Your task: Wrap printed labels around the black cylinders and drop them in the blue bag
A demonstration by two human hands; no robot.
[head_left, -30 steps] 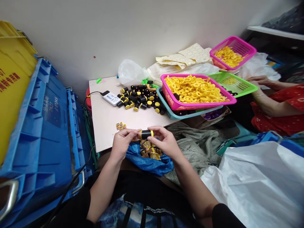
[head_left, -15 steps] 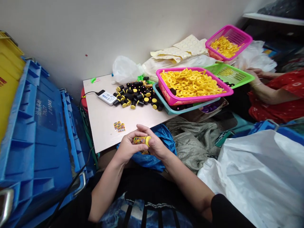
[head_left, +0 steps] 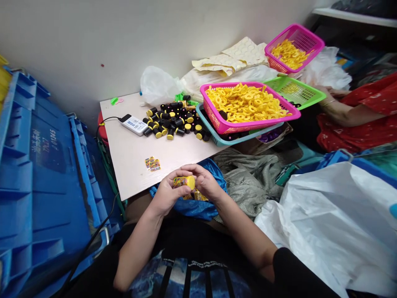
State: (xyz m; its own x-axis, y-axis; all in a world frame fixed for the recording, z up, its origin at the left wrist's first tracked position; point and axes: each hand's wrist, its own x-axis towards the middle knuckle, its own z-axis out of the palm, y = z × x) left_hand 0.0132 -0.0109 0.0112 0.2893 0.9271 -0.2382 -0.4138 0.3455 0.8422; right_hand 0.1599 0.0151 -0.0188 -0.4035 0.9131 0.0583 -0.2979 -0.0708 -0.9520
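Both hands hold one small cylinder (head_left: 183, 182) with a yellow end and a colourful sticker round it, above my lap. My left hand (head_left: 167, 193) wraps its fingers round the cylinder's left part. My right hand (head_left: 205, 184) pinches the yellow end from the right. Under the hands a blue bag (head_left: 194, 207) holds more colourful stickers (head_left: 200, 196). Two loose stickers (head_left: 151, 164) lie on the pale board (head_left: 133, 153) just beyond the hands. A pile of black cylinders with yellow ends (head_left: 173, 121) lies further back on the board.
A pink basket of yellow rings (head_left: 245, 108) rests on a teal basket (head_left: 214, 136); a green basket (head_left: 294, 92) and a second pink basket (head_left: 293, 45) stand behind. Blue crates (head_left: 40, 174) fill the left. A white device (head_left: 133, 124) with a cable lies on the board. A person in red (head_left: 356, 120) sits right. A white bag (head_left: 335, 219) lies right.
The cylinder was black with a sticker being laid on; now the sticker is wrapped round it and both hands have closed in and dropped nearer my lap. The view shifted left.
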